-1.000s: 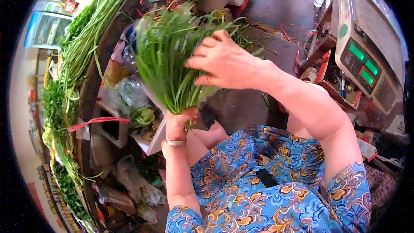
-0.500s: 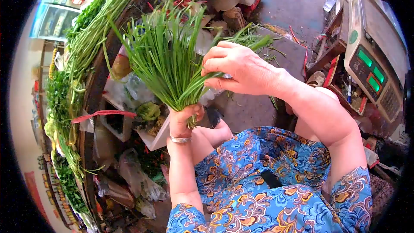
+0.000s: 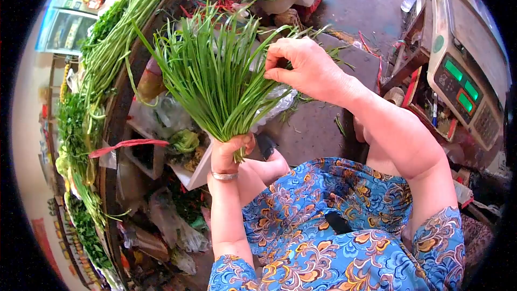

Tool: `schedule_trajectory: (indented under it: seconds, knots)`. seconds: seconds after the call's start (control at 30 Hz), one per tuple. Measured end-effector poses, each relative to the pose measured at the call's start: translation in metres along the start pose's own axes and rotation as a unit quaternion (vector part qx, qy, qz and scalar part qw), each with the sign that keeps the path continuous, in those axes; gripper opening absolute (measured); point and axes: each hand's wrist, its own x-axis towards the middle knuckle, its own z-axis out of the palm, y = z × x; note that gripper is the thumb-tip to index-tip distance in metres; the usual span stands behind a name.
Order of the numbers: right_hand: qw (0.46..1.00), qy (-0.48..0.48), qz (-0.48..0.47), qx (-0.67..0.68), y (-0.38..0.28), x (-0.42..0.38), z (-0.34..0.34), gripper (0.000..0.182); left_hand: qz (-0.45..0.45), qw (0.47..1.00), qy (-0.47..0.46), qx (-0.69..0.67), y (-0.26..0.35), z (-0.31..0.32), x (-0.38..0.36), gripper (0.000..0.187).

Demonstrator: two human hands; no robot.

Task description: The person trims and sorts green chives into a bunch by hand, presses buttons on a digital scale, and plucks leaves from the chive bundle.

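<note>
My left hand (image 3: 230, 148), with a silver bracelet at its wrist, is wrapped round the lower end of a bunch of long green leaves (image 3: 210, 78). The leaves fan out upward above the fist. At the right edge of the bunch my right hand (image 3: 304, 67) is closed in a pinch, thumb against fingers, on one or more leaf blades. Its fingertips partly hide what they grip.
Long green stems (image 3: 126, 37) and leafy greens lie along the curved rack at the left. A scale (image 3: 460, 78) with lit green digits stands at the right. Plastic bags (image 3: 175, 223) lie below left, and a red ribbon (image 3: 129, 146) hangs from the rack.
My right hand has moved up and to the right, drawing leaves at the bunch's right side outward. My left hand stays round the lower end.
</note>
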Motion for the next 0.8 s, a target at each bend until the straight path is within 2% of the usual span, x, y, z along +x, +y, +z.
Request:
schedule_trajectory:
  seconds: [0.07, 0.13, 0.2, 0.27, 0.37, 0.7, 0.8]
  knots:
    - [0.999, 0.001, -0.004, -0.048, -0.002, 0.0, -0.004, 0.018, -0.005, 0.999, -0.001, 0.032, -0.001, -0.003, 0.0, 0.034]
    - [0.999, 0.014, 0.002, -0.032, -0.004, 0.002, -0.006, 0.016, -0.005, 1.0, 0.007, 0.029, 0.0, 0.001, -0.001, 0.035]
    - [0.991, 0.049, -0.087, -0.085, -0.004, 0.005, -0.007, 0.013, -0.006, 1.0, 0.013, 0.025, 0.001, 0.005, -0.002, 0.035]
    - [0.99, 0.025, -0.075, -0.118, -0.007, 0.003, -0.008, 0.011, -0.011, 0.999, 0.026, 0.028, 0.002, 0.009, -0.002, 0.033]
    - [0.951, 0.032, -0.158, -0.263, 0.0, 0.003, -0.004, 0.013, -0.028, 0.998, 0.028, 0.054, -0.002, 0.005, -0.001, 0.033]
    - [0.939, 0.006, -0.182, -0.291, 0.002, 0.004, 0.003, 0.006, -0.043, 0.994, 0.004, 0.099, 0.001, 0.01, -0.001, 0.041]
    - [0.928, 0.024, -0.208, -0.309, 0.0, 0.004, 0.003, 0.008, -0.05, 0.994, 0.015, 0.098, 0.0, 0.009, -0.002, 0.043]
